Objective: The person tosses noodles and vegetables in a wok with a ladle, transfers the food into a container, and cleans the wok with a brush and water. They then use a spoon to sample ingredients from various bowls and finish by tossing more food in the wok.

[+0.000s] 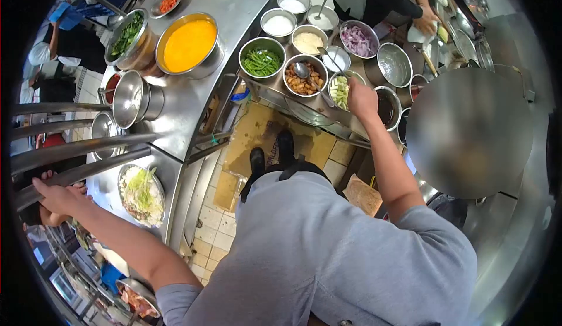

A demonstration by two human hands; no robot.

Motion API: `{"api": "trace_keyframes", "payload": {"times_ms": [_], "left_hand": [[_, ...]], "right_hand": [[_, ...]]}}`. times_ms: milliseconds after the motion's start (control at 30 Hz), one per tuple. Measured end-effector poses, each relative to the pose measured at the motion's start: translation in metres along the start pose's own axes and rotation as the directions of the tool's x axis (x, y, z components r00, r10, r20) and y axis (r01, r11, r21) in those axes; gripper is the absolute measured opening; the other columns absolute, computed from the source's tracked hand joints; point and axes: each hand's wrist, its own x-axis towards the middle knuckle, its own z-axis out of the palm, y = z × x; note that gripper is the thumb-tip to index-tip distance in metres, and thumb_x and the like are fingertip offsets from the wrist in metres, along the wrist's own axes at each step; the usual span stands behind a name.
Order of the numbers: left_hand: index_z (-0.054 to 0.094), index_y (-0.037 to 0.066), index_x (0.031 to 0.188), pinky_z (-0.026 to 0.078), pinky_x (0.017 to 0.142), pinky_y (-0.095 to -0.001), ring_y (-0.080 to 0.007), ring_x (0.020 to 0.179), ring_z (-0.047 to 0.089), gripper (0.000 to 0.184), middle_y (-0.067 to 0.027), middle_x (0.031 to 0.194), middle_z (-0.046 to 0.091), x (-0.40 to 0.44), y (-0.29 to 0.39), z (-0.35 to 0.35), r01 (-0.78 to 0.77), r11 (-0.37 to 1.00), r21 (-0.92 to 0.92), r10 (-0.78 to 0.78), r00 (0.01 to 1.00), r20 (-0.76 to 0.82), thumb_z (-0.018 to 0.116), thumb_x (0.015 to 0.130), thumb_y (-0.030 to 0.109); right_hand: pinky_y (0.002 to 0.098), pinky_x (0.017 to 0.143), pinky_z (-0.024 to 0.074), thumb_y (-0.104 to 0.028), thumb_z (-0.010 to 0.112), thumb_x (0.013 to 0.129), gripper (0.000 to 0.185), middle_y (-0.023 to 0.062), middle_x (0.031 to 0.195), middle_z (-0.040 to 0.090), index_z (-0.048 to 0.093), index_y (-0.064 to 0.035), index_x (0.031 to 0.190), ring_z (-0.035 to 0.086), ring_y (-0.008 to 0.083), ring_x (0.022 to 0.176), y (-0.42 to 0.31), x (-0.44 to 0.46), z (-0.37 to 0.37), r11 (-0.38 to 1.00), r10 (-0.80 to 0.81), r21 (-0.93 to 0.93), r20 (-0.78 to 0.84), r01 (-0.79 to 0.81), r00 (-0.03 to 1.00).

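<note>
My right hand (363, 99) is closed over a bowl of chopped pale green pieces (338, 90). From its fingers a thin-handled spoon (331, 61) slants up and left over a bowl of white seasoning (336, 59). Just left, a bowl of brown cooked pieces (300, 85) has a second spoon (302, 70) lying in it. Far to the left, my left hand (61, 200) is curled at a metal bar (88, 174), its fingers partly hidden. Below that bar stands a bowl of pale food topped with shredded greens (142, 194).
Bowls of cut green vegetables (261, 62), chopped purple onion (358, 38) and dark liquid (387, 108) surround my right hand. A large dark round pan (471, 133) stands at right. A pot of orange liquid (188, 44) is on the left counter. Another person's hand (426, 20) works at upper right.
</note>
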Motion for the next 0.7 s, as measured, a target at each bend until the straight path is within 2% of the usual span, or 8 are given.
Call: {"api": "trace_keyframes", "payload": {"times_ms": [67,133,200,267,300,400,500,700], "left_hand": [[0.047,-0.003,0.084,0.050,0.066,-0.0317,-0.0189,0.069,0.054,0.012,-0.0139,0.085,0.056,-0.060,0.032,0.033,-0.061,0.951,0.302,0.136,0.963,-0.232,0.051,0.088,0.008],[0.049,-0.003,0.093,0.052,0.068,-0.0323,-0.0213,0.071,0.056,0.013,-0.0160,0.089,0.056,-0.096,0.019,0.051,-0.382,0.924,-0.022,0.371,0.907,-0.198,0.051,0.084,0.005],[0.059,0.002,0.094,0.049,0.061,-0.0245,-0.0151,0.079,0.057,0.016,-0.0120,0.099,0.060,-0.133,-0.030,0.054,-0.314,0.913,0.260,0.292,0.949,0.120,0.051,0.082,0.009],[0.059,0.001,0.099,0.044,0.079,-0.0250,-0.0109,0.083,0.056,0.019,-0.0064,0.097,0.061,-0.230,-0.016,0.090,0.115,0.980,0.160,-0.196,0.628,0.753,0.051,0.086,0.012],[0.059,0.003,0.104,0.044,0.080,-0.0244,-0.0114,0.090,0.056,0.020,-0.0053,0.100,0.060,-0.269,-0.008,0.107,0.486,0.863,0.141,-0.265,0.197,0.944,0.054,0.088,0.013],[0.051,0.008,0.123,0.045,0.081,-0.0273,-0.0145,0.095,0.057,0.033,-0.0075,0.111,0.059,-0.354,-0.014,0.112,0.593,0.690,0.415,-0.242,-0.351,0.905,0.051,0.094,0.023],[0.048,0.006,0.127,0.048,0.077,-0.0278,-0.0150,0.091,0.060,0.039,-0.0097,0.106,0.063,-0.404,-0.007,0.117,0.710,0.292,0.641,-0.274,-0.580,0.767,0.046,0.097,0.031],[0.055,0.006,0.108,0.028,0.043,-0.0201,-0.0056,0.047,0.029,0.027,0.0057,0.058,0.033,-0.446,-0.030,0.087,0.565,0.320,0.760,-0.131,-0.768,0.627,0.046,0.097,0.030]], "right_hand": [[0.0424,0.055,0.0444,-0.011,0.043,0.090,0.021,0.0142,0.070,0.062,0.055,-0.0046,0.106,0.059,0.0304,0.059,-0.010,-0.022,-0.016,0.997,0.014,0.071,-0.075,-0.009,0.997],[0.0328,0.052,0.0437,-0.014,0.041,0.094,0.021,0.0060,0.065,0.058,0.056,-0.0035,0.103,0.054,0.0189,0.053,-0.031,-0.028,-0.043,0.554,0.190,0.751,0.306,-0.359,0.933],[0.0254,0.051,0.0415,-0.016,0.040,0.097,0.022,0.0007,0.062,0.050,0.057,-0.0035,0.102,0.046,0.0113,0.050,-0.055,-0.054,-0.067,0.157,0.163,0.897,0.389,-0.413,0.907],[0.0242,0.051,0.0410,-0.015,0.038,0.097,0.022,0.0004,0.060,0.048,0.057,-0.0045,0.102,0.046,0.0111,0.050,-0.087,-0.081,-0.097,-0.188,0.150,0.877,0.471,-0.442,0.869],[0.0243,0.051,0.0413,-0.015,0.038,0.097,0.022,0.0005,0.061,0.049,0.056,-0.0048,0.103,0.046,0.0110,0.051,-0.097,-0.095,-0.101,-0.205,0.127,0.884,0.449,-0.420,0.884],[0.0245,0.052,0.0429,-0.020,0.038,0.098,0.024,0.0011,0.063,0.049,0.055,-0.0050,0.106,0.047,0.0108,0.054,-0.129,-0.139,-0.097,-0.231,0.137,0.908,0.387,-0.350,0.912],[0.0258,0.053,0.0445,-0.019,0.039,0.098,0.022,0.0012,0.065,0.050,0.051,-0.0061,0.112,0.048,0.0100,0.057,-0.168,-0.185,-0.059,-0.277,0.234,0.913,0.367,-0.300,0.900],[0.0265,0.060,0.0488,-0.022,0.044,0.097,0.029,0.0030,0.077,0.057,0.055,-0.0046,0.117,0.057,0.0117,0.066,-0.179,-0.296,0.027,-0.169,0.218,0.889,0.455,-0.426,0.863]]}}
